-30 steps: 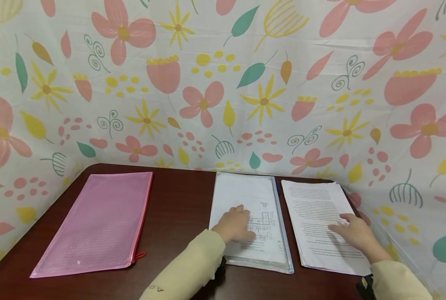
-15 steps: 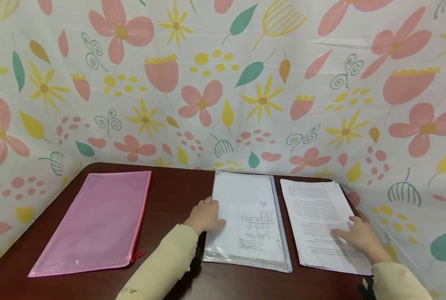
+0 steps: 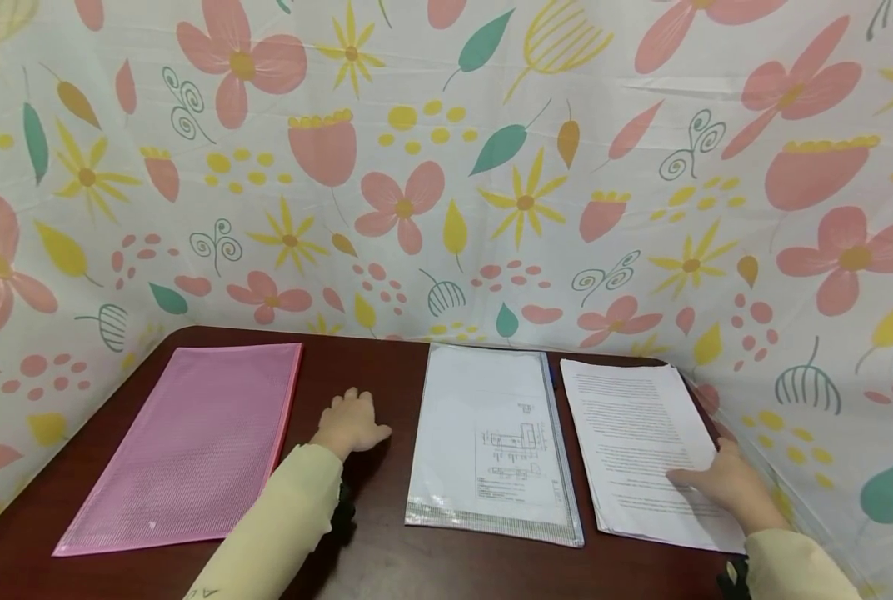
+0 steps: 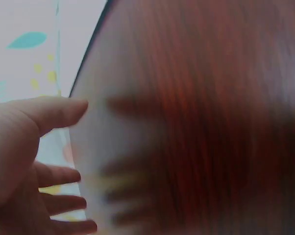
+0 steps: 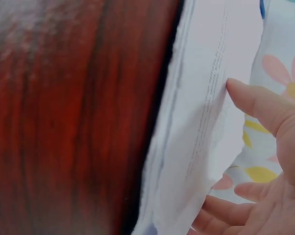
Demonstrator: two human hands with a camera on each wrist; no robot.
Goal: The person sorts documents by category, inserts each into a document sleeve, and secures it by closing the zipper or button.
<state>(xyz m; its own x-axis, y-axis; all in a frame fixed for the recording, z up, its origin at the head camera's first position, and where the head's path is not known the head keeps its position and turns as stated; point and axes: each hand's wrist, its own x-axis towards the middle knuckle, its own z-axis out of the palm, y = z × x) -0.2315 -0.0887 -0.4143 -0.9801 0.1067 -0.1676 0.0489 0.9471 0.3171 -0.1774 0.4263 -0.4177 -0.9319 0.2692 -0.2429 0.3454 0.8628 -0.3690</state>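
Observation:
My left hand [image 3: 352,417] lies open on the dark wooden table [image 3: 364,367], between a pink mesh zip pouch [image 3: 192,442] on its left and a clear zip pouch [image 3: 491,442] holding a sheet with a line drawing on its right. It touches neither pouch. My right hand [image 3: 707,481] rests with straight fingers on the near right part of a stack of printed sheets [image 3: 634,417]. In the right wrist view the stack's edge [image 5: 196,147] runs beside my thumb [image 5: 255,103]. The left wrist view is blurred and shows relaxed fingers [image 4: 59,200] over the table.
A floral curtain [image 3: 446,167] closes the table in at the back and on both sides, close behind the papers. The pink pouch's red zip pull [image 3: 280,510] points toward the near edge. Bare wood shows along the front edge.
My left hand has slid left off the clear pouch onto the bare wood. My right hand has drifted slightly right and nearer on the paper stack.

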